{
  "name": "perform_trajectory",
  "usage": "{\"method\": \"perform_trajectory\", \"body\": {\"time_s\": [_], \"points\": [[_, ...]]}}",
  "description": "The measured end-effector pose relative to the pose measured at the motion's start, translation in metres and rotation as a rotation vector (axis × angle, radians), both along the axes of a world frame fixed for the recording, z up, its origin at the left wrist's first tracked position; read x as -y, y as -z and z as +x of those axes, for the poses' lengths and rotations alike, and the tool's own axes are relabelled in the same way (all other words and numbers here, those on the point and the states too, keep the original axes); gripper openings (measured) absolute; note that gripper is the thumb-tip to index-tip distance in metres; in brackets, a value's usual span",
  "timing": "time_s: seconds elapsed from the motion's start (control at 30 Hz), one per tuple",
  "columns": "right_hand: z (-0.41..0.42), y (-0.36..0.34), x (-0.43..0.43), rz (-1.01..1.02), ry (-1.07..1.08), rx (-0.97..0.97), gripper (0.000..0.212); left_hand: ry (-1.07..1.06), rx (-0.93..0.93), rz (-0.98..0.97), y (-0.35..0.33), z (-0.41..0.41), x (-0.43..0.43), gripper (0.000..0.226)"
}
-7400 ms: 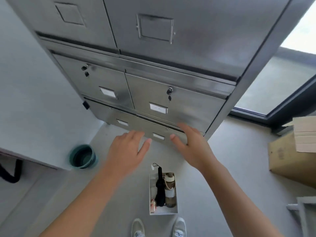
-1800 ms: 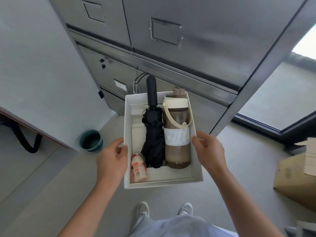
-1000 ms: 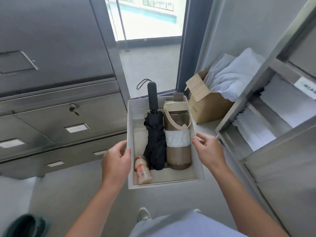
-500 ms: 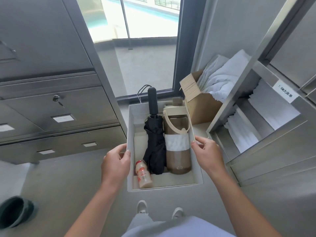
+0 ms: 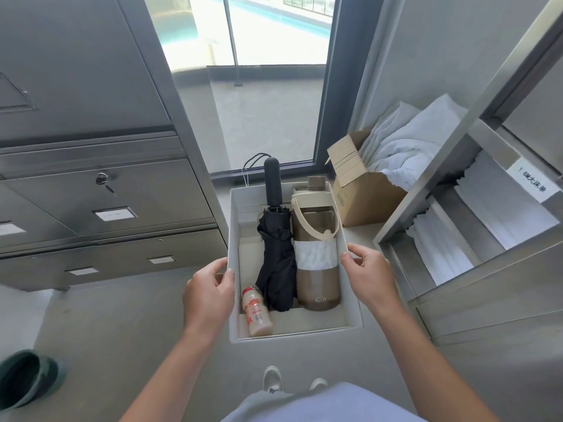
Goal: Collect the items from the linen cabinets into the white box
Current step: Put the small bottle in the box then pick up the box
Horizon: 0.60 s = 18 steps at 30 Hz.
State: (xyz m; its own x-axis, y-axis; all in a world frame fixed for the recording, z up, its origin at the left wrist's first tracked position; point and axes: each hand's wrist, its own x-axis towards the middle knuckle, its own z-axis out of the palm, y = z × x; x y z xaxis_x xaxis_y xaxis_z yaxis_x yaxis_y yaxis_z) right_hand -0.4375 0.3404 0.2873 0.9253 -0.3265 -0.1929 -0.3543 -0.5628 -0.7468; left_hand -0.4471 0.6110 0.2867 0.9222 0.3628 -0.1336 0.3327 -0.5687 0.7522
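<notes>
1. Box: the white box is held off the floor in front of the person, long axis pointing away, between the cabinet on the left and the shelf unit on the right.
2. Left hand: grasping the box's left wall near the close end, thumb at the rim, fingers curled on the outside.
3. Right hand: grasping the right wall opposite, thumb on the rim, fingers down the outer face.
4. Contents, all lying flat:
   - A folded black umbrella in the middle, its handle jutting over the far rim.
   - A brown water bottle along the right wall, touching the umbrella, cream lid and strap at the far end.
   - A small drink bottle in the near left corner, red cap against the umbrella.
5. Cabinet: drawers closed; a key sits in one lock.
6. Shelf unit: open compartments with stacked white sheets; a label is fixed to one edge, text too small to read.
7. Cardboard carton: on the floor beyond the white box, flaps open, white linen spilling out.
8. Green bin: lower left, well apart from the box.
9. Shoes: visible below the box.
</notes>
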Motion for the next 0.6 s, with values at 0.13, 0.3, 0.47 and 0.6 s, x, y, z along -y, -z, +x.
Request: {"method": "perform_trajectory", "body": {"time_s": [0.13, 0.3, 0.47, 0.6], "points": [[0.026, 0.007, -0.006, 0.008, 0.008, 0.003, 0.037, 0.012, 0.017, -0.008, 0.004, 0.029, -0.004, 0.026], [0.073, 0.018, 0.003, 0.010, 0.023, -0.022, 0.037, 0.054, -0.016, -0.024, 0.012, 0.081, 0.003, 0.025], [0.153, 0.044, 0.026, 0.024, 0.032, -0.076, 0.037, 0.050, -0.070, -0.005, 0.034, 0.161, 0.025, 0.026], [0.242, 0.067, 0.051, 0.057, -0.011, -0.129, 0.040, -0.008, -0.105, 0.016, 0.053, 0.240, 0.051, 0.025]]}}
